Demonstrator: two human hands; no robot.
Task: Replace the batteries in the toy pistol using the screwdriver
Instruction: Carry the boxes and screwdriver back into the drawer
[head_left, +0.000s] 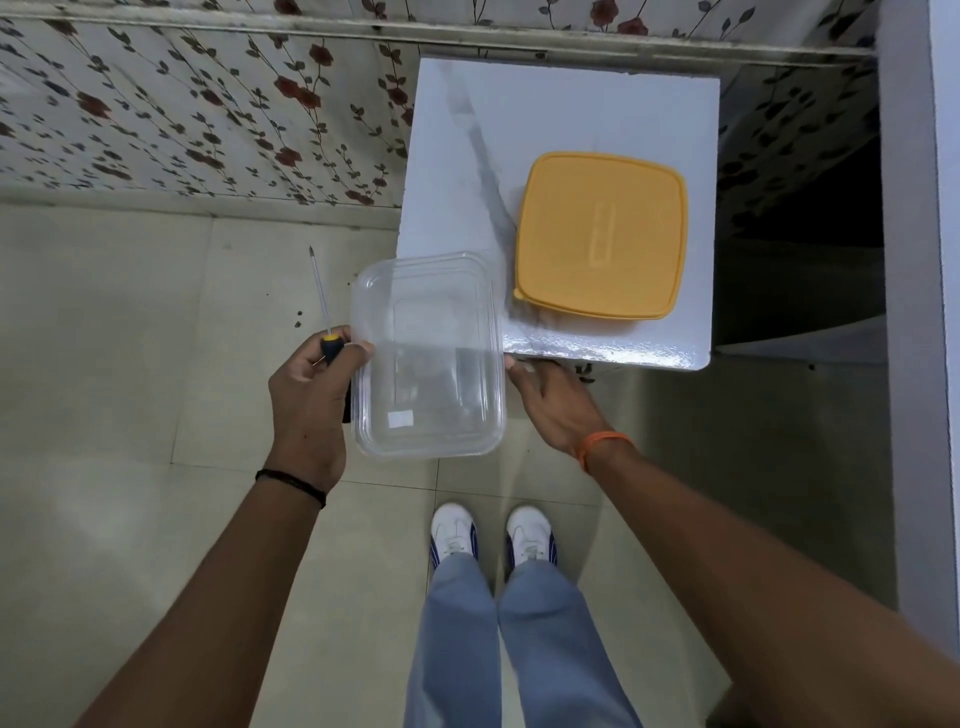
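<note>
Fingers (358, 349) of left hand (306, 400) curled round screwdriver (324, 317) handle, shaft pointing up and away over the floor (130, 322), thumb also pinching the left edge of a clear tub (428, 356). Right hand (553, 405) touched the tub's right edge with fingers fairly straight, grip underneath impossible to tell. Held the tub over the near left corner of the white counter (571, 114), beside an orange lid (600, 234) lying on it; pistol nowhere clearly seen.
</note>
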